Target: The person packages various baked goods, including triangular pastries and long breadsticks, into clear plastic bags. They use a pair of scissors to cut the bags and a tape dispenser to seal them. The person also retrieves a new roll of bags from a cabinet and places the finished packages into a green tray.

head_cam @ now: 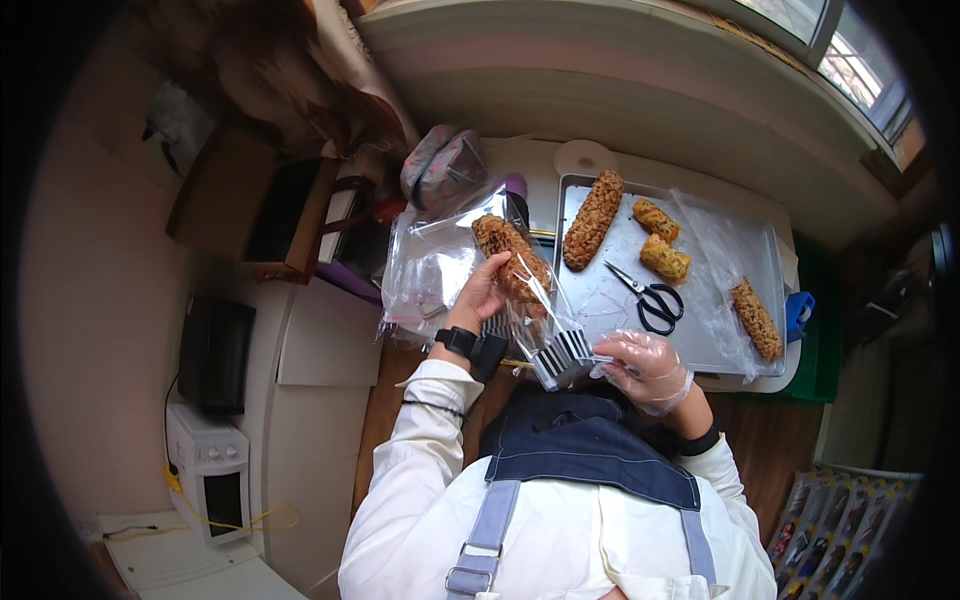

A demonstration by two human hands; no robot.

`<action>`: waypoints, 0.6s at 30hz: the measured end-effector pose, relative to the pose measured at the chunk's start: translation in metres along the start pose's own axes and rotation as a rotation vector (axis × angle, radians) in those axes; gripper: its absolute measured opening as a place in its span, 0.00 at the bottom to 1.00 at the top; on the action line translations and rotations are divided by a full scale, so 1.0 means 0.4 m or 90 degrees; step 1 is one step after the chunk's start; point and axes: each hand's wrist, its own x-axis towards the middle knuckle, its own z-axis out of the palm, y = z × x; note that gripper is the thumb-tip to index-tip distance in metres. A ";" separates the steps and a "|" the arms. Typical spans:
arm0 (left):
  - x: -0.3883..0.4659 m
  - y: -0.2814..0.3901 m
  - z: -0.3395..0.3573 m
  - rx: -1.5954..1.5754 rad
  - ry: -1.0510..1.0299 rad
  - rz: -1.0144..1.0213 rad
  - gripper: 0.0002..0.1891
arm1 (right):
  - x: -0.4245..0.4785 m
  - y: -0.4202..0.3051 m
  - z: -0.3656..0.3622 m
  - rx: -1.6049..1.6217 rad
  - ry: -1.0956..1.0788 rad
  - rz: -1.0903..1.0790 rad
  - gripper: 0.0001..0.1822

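A long bread roll with a crumbly brown coating (517, 262) is in my bare left hand (478, 296), whose fingers rest along its side. Clear plastic with black-and-white stripes, apparently a bag (562, 356), hangs around the roll's near end. My right hand (646, 373), in a thin clear glove, pinches the edge of this striped part. To the right lies a metal baking tray (592, 307) with a second long coated roll (594, 221), two smaller golden rolls (663, 259) and black-handled scissors (652, 300). A crumb-coated roll (756, 319) lies at the tray's right side.
Clear plastic bags (424, 255) lie left of the tray, below a grey patterned pouch (444, 169). A crumpled plastic sheet (709, 277) covers part of the tray. A blue object (799, 315) stands at its right edge. A white toaster oven (210, 472) is far left.
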 end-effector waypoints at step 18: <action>-0.008 0.003 -0.366 0.999 0.601 0.141 0.37 | -0.269 0.042 0.012 -0.193 0.203 0.365 0.09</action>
